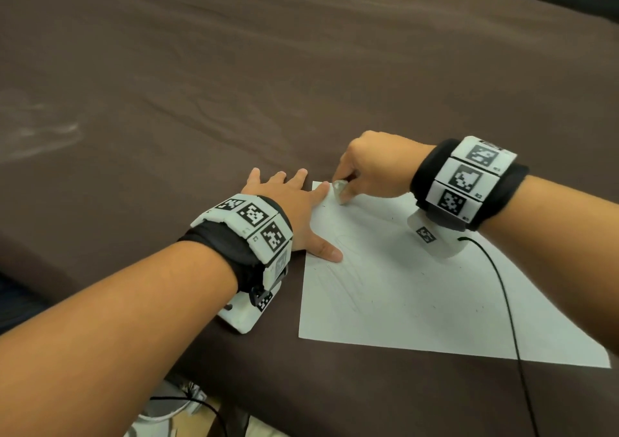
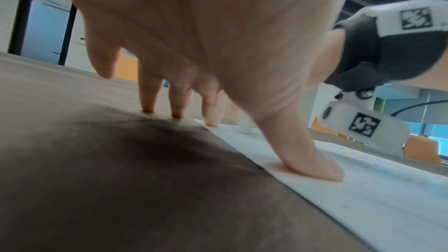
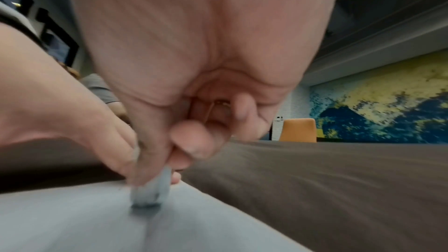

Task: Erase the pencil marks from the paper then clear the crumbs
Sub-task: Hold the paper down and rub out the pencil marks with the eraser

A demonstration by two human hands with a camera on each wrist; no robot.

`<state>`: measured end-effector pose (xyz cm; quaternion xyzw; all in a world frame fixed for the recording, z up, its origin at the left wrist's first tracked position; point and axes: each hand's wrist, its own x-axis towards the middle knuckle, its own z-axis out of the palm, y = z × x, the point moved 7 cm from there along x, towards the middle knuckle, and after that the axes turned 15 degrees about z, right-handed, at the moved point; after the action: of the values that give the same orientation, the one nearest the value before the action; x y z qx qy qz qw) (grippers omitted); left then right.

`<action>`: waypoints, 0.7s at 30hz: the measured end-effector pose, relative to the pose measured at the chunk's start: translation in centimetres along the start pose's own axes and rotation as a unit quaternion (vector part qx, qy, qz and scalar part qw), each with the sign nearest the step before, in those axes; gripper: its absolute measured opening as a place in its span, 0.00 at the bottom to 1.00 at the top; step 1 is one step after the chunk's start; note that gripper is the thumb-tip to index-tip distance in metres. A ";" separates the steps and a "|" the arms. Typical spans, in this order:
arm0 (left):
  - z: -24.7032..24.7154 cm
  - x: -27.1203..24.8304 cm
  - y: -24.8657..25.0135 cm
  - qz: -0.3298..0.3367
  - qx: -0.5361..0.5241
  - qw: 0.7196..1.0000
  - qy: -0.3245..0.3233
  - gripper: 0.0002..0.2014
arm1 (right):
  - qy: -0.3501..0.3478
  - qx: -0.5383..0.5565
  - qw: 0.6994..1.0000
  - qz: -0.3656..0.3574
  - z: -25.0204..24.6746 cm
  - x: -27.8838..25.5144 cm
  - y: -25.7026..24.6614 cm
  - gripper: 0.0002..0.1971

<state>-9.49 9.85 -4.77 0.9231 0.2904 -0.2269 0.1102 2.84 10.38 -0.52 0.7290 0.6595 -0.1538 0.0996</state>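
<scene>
My left hand (image 1: 294, 215) spread flat, fingers straight, index and thumb pressing left edge of paper (image 1: 418, 296), other fingertips on brown table (image 1: 234, 84). My right hand (image 1: 375, 168) pinches white eraser (image 1: 340, 192), its tip down on paper's far left corner. Faint pencil marks (image 1: 341, 282) mid-sheet; dark crumbs (image 1: 395, 218) scattered over paper.

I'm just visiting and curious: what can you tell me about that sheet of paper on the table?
The sheet of paper is white, thin and flat on the brown table. Faint pencil scribbles show near its left side, with a few dark specks scattered about. The left hand presses its left edge with index fingertip and thumb. The right hand pinches a white eraser against its far corner. A black cable crosses its right part.
</scene>
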 end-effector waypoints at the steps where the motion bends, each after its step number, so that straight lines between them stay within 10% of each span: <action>1: 0.0 0.0 0.0 0.000 0.000 1.000 0.001 0.60 | 0.019 0.009 1.000 0.006 -0.3 0.4 -0.2 0.06; 11: 0.1 0.1 0.0 -0.002 0.001 1.000 -0.007 0.61 | -0.086 -0.039 0.995 -0.033 1.5 -2.2 0.0 0.06; 21: 0.2 0.1 -0.1 -0.006 -0.007 1.000 -0.008 0.61 | 0.025 0.020 0.999 0.037 -0.5 0.6 0.2 0.04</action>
<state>-9.59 9.93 -4.96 0.9188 0.2962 -0.2331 0.1173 3.18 11.11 -0.30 0.7584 0.6312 -0.1449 0.0736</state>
